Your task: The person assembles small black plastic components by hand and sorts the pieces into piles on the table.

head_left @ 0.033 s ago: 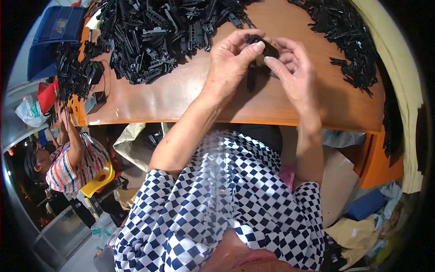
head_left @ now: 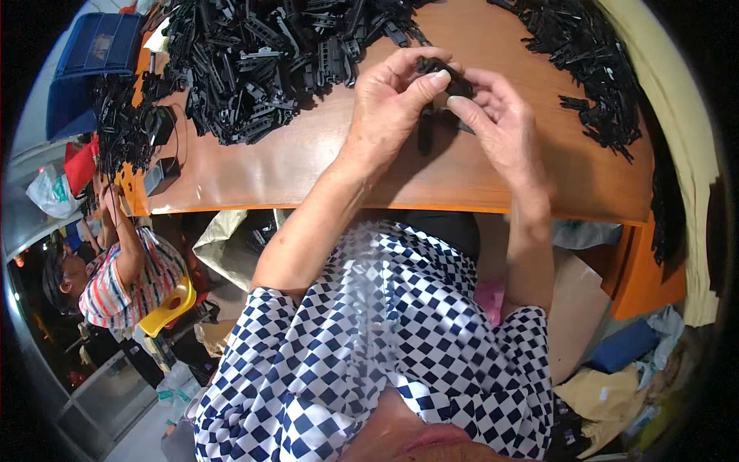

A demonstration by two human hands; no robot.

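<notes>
Both my hands are raised over the wooden table, closed around one small black plastic part (head_left: 457, 83). My left hand (head_left: 396, 96) pinches its left end between thumb and fingers. From the other side, my right hand (head_left: 496, 112) grips it, with the thumb low against it and the fingers curled behind. The fingers cover much of the part, so its full shape is hidden. Beyond my left hand lies a big heap of black plastic parts (head_left: 254, 69), long and slotted. A second pile of black parts (head_left: 596, 77) spreads along the table's right side.
The brown table (head_left: 254, 181) ends just before my checked shirt. At the far left stand a blue crate (head_left: 96, 42) and a small grey box (head_left: 162, 175) by the table edge. Another person in a striped shirt (head_left: 127, 285) sits there by more black parts. Pale cloth (head_left: 697, 192) hangs at right.
My right forearm has shifted very slightly to the right. Both hands keep their hold on the black plastic part.
</notes>
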